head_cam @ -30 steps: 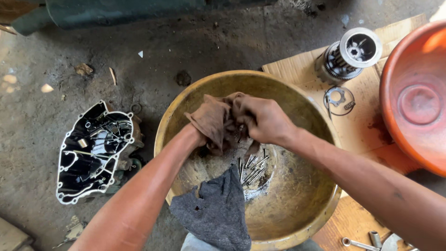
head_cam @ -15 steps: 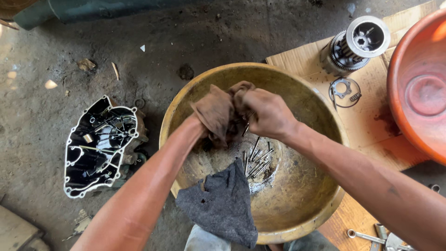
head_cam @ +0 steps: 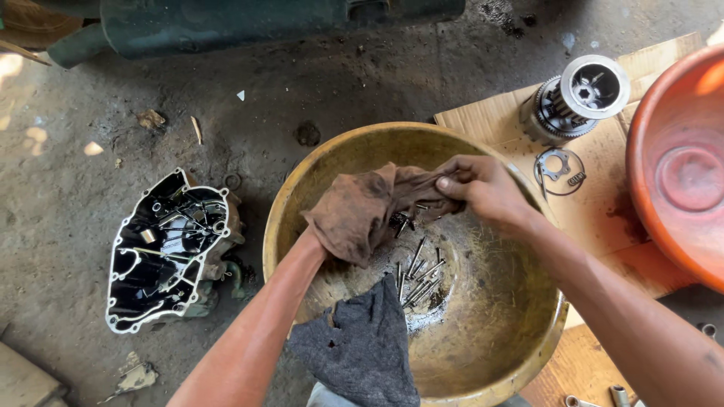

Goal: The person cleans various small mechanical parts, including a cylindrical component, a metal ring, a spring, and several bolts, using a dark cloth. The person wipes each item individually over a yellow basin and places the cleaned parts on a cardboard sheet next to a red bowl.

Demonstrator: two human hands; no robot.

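A large brass-coloured bowl [head_cam: 483,362] sits on the dirt floor in front of me. Several metal bolts [head_cam: 418,275] lie in its bottom. Over the bowl I hold a stained brown rag [head_cam: 358,207]. My left hand [head_cam: 320,240] is wrapped inside the rag, with only the wrist showing. My right hand [head_cam: 483,188] pinches the rag's right end with thumb and fingers. A dark grey cloth [head_cam: 358,350] hangs over the bowl's near rim, under my left forearm.
A black engine cover [head_cam: 162,252] lies on the ground to the left. On cardboard [head_cam: 483,120] at the right stand a metal clutch drum [head_cam: 581,98] and a small plate [head_cam: 556,169]. An orange basin [head_cam: 679,166] fills the right edge. A dark green tank [head_cam: 226,22] lies behind.
My right hand has slid from the top of the bunched rag to its right end, drawing the rag out. The view shifted slightly.
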